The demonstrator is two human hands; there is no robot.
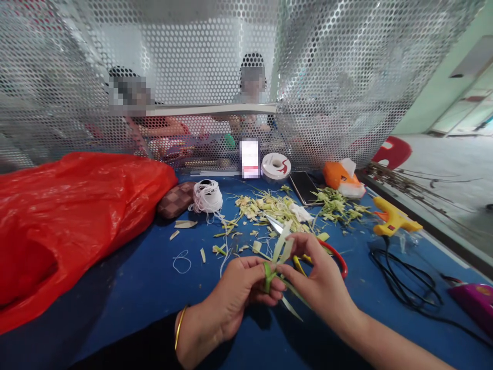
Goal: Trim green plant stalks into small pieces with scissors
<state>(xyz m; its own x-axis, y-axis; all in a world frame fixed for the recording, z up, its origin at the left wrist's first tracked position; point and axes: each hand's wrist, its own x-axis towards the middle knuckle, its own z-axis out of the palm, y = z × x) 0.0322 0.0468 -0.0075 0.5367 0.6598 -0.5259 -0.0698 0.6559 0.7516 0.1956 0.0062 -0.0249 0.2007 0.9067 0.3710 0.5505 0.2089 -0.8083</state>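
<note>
Between my two hands is a small piece of leaf strips [268,277], green at the base, with pale strips sticking up and others trailing down to the right. My left hand [241,288], with a gold bangle at the wrist, is closed around its green base. The thumb and fingers of my right hand [318,272] pinch the pale leaf strips [284,249] beside it. Just behind my right hand lie scissors [341,262] with red and yellow handles, partly hidden by that hand. Leaf scraps [265,208] are scattered on the blue table [154,298] beyond my hands.
A red plastic bag [96,200] covers the left side. White string [208,196], a checked case [177,199], a lit phone [250,159], a ribbon spool [276,166], a dark phone [305,188] and tissues [342,180] stand behind. At right lies a corded yellow glue gun [396,221]. Perforated sheeting [200,46] separates people beyond.
</note>
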